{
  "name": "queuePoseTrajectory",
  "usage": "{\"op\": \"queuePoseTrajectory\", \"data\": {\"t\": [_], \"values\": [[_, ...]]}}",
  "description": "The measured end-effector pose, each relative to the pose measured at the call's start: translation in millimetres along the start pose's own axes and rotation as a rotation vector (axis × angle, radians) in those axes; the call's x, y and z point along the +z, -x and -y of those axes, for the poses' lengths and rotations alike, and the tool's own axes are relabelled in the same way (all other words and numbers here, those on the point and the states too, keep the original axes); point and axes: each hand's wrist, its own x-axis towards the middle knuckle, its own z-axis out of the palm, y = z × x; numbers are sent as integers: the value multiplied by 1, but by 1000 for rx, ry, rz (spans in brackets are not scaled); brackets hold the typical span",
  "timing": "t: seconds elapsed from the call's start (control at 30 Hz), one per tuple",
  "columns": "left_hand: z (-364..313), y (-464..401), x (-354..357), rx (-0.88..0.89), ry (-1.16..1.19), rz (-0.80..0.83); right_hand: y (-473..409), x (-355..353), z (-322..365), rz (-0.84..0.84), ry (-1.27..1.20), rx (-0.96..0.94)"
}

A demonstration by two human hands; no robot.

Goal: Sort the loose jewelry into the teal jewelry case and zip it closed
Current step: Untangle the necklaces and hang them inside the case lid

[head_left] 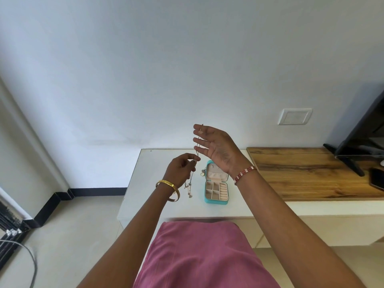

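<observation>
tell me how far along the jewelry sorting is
Early on. Done: the teal case lies open on the white table, its visible compartments looking empty. In hand: a thin chain hangs over the right hand's straight fingers while the left hand pinches it lower down. Left: stow that chain and the pieces beside the case, then zip it.

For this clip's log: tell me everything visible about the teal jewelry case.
The teal jewelry case is a small box with rounded corners that lies open on the white table. Its lid stands up at the far side, lined in pale beige with a pocket. The base is divided into several beige compartments, with a strip of ring rolls along its right side; they look empty. The right hand, raised in front, partly hides the lid. A round pendant lies by the lid's left edge; contact is unclear.
</observation>
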Motion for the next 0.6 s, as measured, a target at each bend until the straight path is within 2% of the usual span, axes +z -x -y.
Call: {"op": "queuePoseTrajectory", "data": {"t": [0.1, 0.23, 0.6], "values": [[-1, -1, 1, -3, 8, -18, 2, 2, 1, 15, 74, -28], [1, -3, 1, -4, 16, -139, 4, 1, 5, 37, 107, -61], [-12, -4, -3, 54, -136, -127, 5, 4, 9, 47, -2, -61]]}}
